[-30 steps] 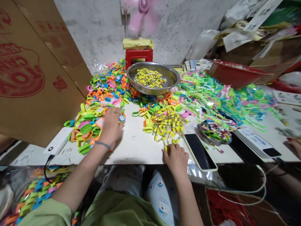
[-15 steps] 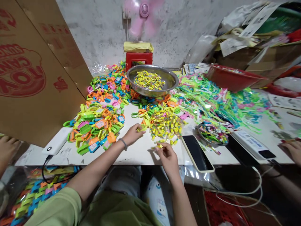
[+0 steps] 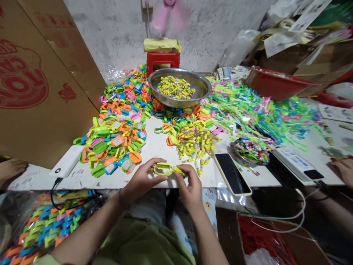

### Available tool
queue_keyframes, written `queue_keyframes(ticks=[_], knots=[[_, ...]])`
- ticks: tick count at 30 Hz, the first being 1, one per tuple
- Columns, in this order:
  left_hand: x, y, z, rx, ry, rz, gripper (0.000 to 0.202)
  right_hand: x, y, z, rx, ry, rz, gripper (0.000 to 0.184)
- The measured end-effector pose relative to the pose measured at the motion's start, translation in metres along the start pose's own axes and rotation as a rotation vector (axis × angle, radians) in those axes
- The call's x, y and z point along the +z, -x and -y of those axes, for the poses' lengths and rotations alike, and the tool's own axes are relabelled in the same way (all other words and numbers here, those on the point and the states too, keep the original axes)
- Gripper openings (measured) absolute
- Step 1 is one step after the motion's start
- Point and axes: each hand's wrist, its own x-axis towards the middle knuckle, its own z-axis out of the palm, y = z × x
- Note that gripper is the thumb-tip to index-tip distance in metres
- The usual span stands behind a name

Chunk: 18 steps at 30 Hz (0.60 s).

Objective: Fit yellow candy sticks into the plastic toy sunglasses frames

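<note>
Over the table's front edge, my left hand [image 3: 142, 180] is closed on a yellow-green plastic toy watch [image 3: 163, 166], its looped band facing me. My right hand [image 3: 191, 187] pinches a small yellow wrapped packet [image 3: 178, 170], which looks like candy, right at the watch's side. Whether the packet is inside the watch or only touching it, I cannot tell. Just beyond my hands lies a heap of similar yellow packets [image 3: 195, 141]. To the left is a pile of toy watches [image 3: 116, 145] in green, orange, blue and pink.
A steel bowl [image 3: 204, 88] of yellow packets stands at the back before a red stool [image 3: 162, 57]. A phone [image 3: 232, 173], a small dish [image 3: 266, 160] and a power bank [image 3: 299, 163] lie right. A carton [image 3: 55, 92] stands left. Other people's hands show at both sides.
My left hand has drawn the yellow-green watch from the heap towards me. My right hand has brought its packet up against it. The view has tilted down slightly.
</note>
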Motion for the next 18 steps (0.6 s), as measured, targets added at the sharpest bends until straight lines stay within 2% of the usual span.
queue_keyframes(ticks=[4,7,11,14,18], knots=[[0.003,0.007,-0.008,-0.035,0.110,-0.044,0.057,0.001,0.004,0.002,-0.038,-0.075,0.057,0.010],[0.005,0.009,-0.013,-0.082,0.348,-0.053,0.053,0.003,0.006,0.005,-0.081,-0.104,0.095,0.010],[0.005,0.009,-0.016,-0.100,0.629,-0.002,0.048,0.003,0.006,0.010,-0.118,0.004,0.170,0.008],[0.006,0.010,-0.016,-0.122,0.565,-0.019,0.053,-0.001,0.007,0.013,-0.061,0.043,0.096,0.012],[0.004,0.011,-0.017,-0.053,0.210,-0.068,0.050,-0.005,0.007,0.019,-0.082,0.044,0.010,0.011]])
